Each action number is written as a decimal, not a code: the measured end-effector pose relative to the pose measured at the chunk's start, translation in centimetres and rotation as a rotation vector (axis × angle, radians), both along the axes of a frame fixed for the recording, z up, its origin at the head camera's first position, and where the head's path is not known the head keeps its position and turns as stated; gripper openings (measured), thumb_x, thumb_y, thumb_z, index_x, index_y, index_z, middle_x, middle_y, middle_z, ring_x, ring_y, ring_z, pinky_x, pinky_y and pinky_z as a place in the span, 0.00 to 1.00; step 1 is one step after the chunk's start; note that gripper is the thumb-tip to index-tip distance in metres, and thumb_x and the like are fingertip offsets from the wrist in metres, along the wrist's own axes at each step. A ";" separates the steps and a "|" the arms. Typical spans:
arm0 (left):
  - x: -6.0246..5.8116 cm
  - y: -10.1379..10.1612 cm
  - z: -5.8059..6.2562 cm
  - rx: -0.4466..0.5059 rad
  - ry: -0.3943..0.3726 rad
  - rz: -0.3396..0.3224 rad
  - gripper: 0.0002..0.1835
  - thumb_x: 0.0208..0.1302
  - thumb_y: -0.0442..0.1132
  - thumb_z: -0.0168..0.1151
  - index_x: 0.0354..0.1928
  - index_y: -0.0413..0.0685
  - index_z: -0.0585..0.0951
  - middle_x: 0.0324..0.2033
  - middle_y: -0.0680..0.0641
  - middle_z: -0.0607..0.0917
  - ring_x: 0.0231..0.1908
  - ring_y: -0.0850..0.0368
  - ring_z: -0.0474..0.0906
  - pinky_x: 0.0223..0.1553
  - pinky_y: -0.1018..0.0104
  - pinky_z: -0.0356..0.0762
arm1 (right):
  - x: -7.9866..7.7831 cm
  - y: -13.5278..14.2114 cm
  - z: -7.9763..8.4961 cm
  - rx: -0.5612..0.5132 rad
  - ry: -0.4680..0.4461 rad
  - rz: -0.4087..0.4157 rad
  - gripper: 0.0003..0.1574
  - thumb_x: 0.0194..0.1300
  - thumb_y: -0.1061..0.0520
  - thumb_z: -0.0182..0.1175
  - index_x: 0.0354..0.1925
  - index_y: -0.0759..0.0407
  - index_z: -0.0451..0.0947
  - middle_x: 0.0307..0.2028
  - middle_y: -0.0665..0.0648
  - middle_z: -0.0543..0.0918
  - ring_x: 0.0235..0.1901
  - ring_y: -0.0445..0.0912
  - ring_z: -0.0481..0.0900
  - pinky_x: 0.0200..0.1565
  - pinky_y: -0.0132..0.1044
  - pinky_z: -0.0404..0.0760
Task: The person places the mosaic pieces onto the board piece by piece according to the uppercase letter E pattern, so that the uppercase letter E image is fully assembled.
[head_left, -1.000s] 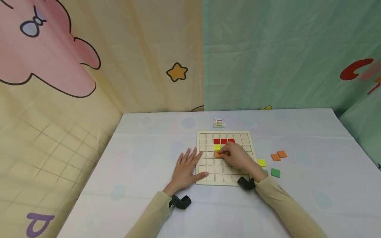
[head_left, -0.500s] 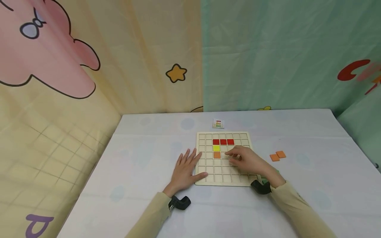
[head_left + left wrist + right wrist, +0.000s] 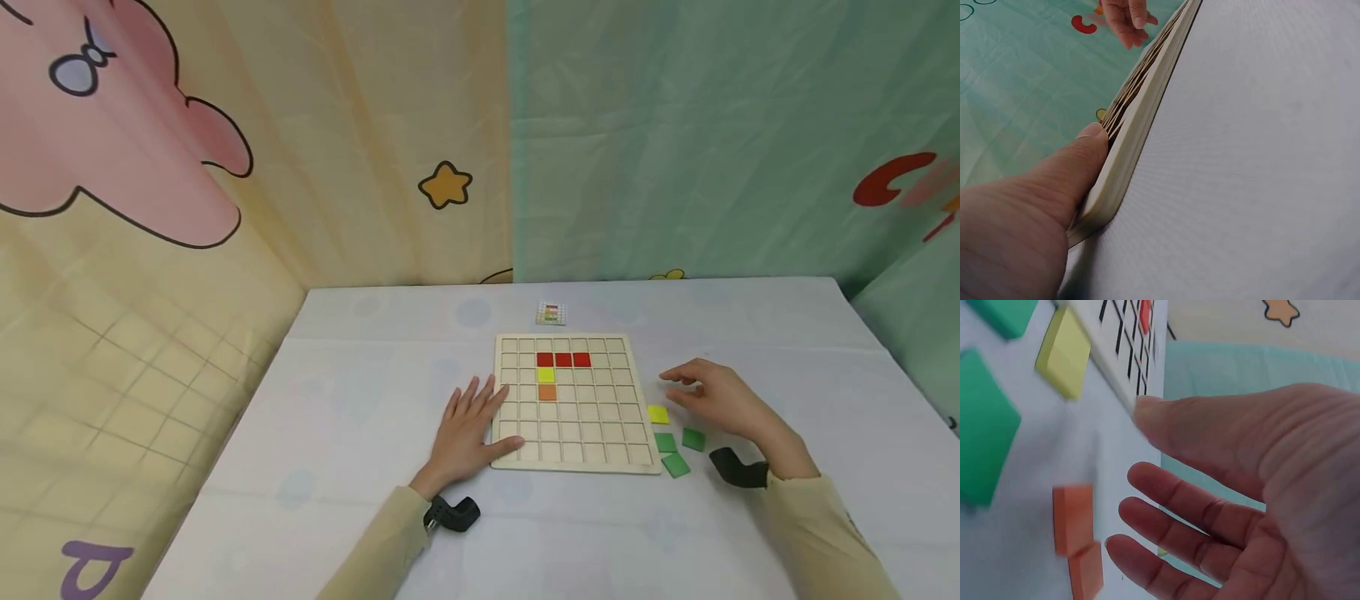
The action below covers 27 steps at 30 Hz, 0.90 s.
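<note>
Since half a second before, the right hand had left the wooden grid board and swung out to the right, baring the loose tiles it had covered there. It hovered over the table with its grip open, fingers relaxed and spread, holding nothing. In the right wrist view two orange tiles lay on the table just beyond those fingertips, untouched; in the head view the hand hid them. A yellow tile lay just beside the board's right edge, with three green tiles near it toward the person.

The left hand lay flat at the board's left side, fingers straight, its thumb pressed against the near left corner, gripping nothing.

On the board sat three red tiles in a row, a second yellow tile under the leftmost, and an orange tile below that. A small pattern card lay beyond the board.
</note>
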<state>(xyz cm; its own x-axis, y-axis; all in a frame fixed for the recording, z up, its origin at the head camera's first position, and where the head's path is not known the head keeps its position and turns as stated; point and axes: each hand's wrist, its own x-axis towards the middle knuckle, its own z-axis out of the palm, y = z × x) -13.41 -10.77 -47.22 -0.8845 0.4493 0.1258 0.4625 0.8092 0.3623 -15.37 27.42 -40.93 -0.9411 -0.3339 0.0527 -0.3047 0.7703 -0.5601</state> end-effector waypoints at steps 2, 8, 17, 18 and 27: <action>0.1 -0.1 0.0 0.000 -0.005 0.003 0.44 0.62 0.66 0.52 0.73 0.49 0.56 0.73 0.45 0.50 0.72 0.47 0.37 0.68 0.49 0.32 | -0.1 0.6 -0.1 0.034 -0.020 -0.007 0.18 0.59 0.63 0.65 0.47 0.68 0.80 0.41 0.62 0.78 0.41 0.58 0.76 0.42 0.52 0.77; 0.1 0.0 0.0 0.005 -0.005 0.001 0.44 0.62 0.66 0.52 0.73 0.49 0.56 0.72 0.45 0.51 0.72 0.46 0.38 0.68 0.49 0.33 | -0.3 2.3 -0.2 0.113 -0.066 -0.036 0.17 0.54 0.63 0.67 0.42 0.70 0.81 0.37 0.62 0.77 0.38 0.57 0.73 0.41 0.53 0.73; -0.1 0.2 0.0 -0.008 -0.005 -0.003 0.44 0.62 0.67 0.52 0.73 0.50 0.56 0.73 0.46 0.50 0.72 0.47 0.37 0.68 0.50 0.32 | -0.3 4.2 -0.5 0.164 -0.077 -0.028 0.16 0.50 0.64 0.69 0.39 0.68 0.82 0.36 0.60 0.76 0.37 0.58 0.71 0.40 0.53 0.73; -0.1 0.2 0.0 -0.007 -0.006 0.000 0.45 0.62 0.67 0.52 0.73 0.50 0.56 0.73 0.47 0.49 0.72 0.47 0.37 0.68 0.50 0.32 | -0.3 4.2 -0.6 0.163 -0.075 -0.027 0.15 0.51 0.64 0.69 0.39 0.68 0.82 0.35 0.59 0.76 0.37 0.57 0.71 0.40 0.52 0.73; -0.2 0.0 -0.2 -0.019 -0.004 0.008 0.45 0.61 0.67 0.52 0.74 0.51 0.56 0.73 0.46 0.50 0.72 0.47 0.37 0.68 0.50 0.32 | -0.4 3.8 -1.2 0.143 -0.085 -0.076 0.18 0.51 0.61 0.71 0.42 0.66 0.83 0.35 0.60 0.73 0.34 0.53 0.69 0.34 0.42 0.70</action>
<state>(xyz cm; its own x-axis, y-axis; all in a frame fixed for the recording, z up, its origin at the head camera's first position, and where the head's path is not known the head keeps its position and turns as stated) -13.59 -10.77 -47.44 -0.8884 0.4448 0.1132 0.4548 0.8196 0.3484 -15.82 31.20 -42.13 -0.9629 -0.2603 -0.0711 -0.1990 0.8628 -0.4648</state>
